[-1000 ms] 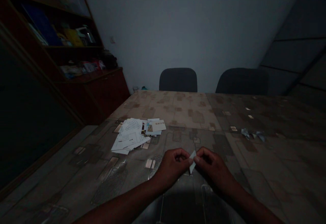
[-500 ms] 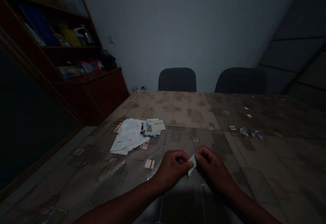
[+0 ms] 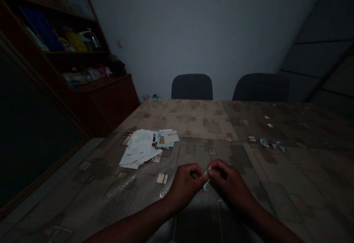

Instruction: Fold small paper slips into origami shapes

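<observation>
A small folded piece of paper (image 3: 206, 186), pale in colour, is pinched between my two hands above the near part of the table. My left hand (image 3: 186, 184) grips it from the left with thumb and fingers. My right hand (image 3: 227, 181) holds its upper end, thumb and fingertips closed and almost meeting the left thumb. Most of the paper hides behind the fingers; a narrow strip shows below them.
A pile of printed cards and papers (image 3: 142, 149) lies left of my hands on the patterned tablecloth (image 3: 193, 112). Small crumpled or folded paper pieces (image 3: 272, 144) sit to the right. Two dark chairs (image 3: 192, 87) stand beyond the far edge. A loaded shelf unit (image 3: 106, 103) is at left.
The right hand has shifted slightly left, closer to the left thumb. Less of the folded paper shows between the hands now.
</observation>
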Available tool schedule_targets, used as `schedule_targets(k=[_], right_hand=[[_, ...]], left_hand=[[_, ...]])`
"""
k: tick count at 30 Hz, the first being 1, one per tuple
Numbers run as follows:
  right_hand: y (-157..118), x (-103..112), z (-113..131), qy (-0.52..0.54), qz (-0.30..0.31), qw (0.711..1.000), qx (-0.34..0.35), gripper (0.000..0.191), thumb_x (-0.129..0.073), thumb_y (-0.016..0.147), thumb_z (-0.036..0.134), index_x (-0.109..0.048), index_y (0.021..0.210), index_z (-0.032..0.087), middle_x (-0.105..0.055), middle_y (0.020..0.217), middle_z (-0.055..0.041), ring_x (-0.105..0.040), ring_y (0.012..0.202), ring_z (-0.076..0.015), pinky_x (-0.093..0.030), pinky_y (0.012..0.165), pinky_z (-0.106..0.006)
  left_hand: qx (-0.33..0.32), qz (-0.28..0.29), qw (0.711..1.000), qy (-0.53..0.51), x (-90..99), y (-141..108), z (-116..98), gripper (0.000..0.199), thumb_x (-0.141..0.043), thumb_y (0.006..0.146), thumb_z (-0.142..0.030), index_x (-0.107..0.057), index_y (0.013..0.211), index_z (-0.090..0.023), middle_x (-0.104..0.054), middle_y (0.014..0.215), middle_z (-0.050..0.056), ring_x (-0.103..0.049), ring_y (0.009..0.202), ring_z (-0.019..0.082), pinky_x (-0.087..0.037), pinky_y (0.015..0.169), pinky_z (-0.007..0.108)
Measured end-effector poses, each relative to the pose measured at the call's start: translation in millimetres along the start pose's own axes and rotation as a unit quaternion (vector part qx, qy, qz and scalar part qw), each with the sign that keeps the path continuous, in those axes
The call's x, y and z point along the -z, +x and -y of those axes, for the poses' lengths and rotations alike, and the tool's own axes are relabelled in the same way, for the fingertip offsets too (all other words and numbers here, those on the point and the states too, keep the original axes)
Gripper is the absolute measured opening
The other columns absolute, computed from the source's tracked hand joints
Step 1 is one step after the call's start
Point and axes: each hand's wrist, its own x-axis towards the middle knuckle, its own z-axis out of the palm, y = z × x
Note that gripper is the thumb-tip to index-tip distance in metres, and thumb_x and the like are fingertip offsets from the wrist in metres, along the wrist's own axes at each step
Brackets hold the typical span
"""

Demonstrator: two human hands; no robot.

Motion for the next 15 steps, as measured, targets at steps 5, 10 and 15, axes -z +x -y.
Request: schedule_targets(k=[5,10,15], right_hand=[[2.0,5.3,0.7,0.015,-0.008,1.0,0.005,0.026,-0.053,0.085,0.039,-0.057,0.069,0.019,-0.052,0.066,0.0014,-0.048,0.065,-0.0161,-0.036,0.058,-0.026],[6.1,18.3,0.9,0.033,-0.05,0.998,-0.013,0.03,-0.053,0.085,0.044,-0.055,0.068,0.019,-0.05,0.063,0.0016,-0.047,0.063,-0.0158,-0.036,0.056,-0.026],[2.1,14.4,1.1,0.047,0.015,0.999,-0.018,0.026,-0.054,0.084,0.042,-0.059,0.073,0.018,-0.052,0.066,0.0016,-0.047,0.063,-0.0149,-0.036,0.057,-0.025]], left_hand=[[0.008,0.042,0.999,-0.013,3.5,1.8,-1.4,0.017,-0.067,0.068,-0.029,-0.059,0.061,-0.015,-0.051,0.055,-0.004,-0.044,0.052,0.011,-0.031,0.051,0.021],[0.033,0.058,0.997,-0.051,5.1,4.5,-0.8,0.02,-0.07,0.066,-0.032,-0.06,0.061,-0.015,-0.052,0.054,-0.004,-0.044,0.051,0.01,-0.031,0.051,0.021],[0.038,0.038,0.994,-0.092,5.7,4.9,-3.5,0.027,-0.072,0.064,-0.038,-0.058,0.062,-0.015,-0.05,0.053,-0.005,-0.043,0.051,0.01,-0.03,0.051,0.021]])
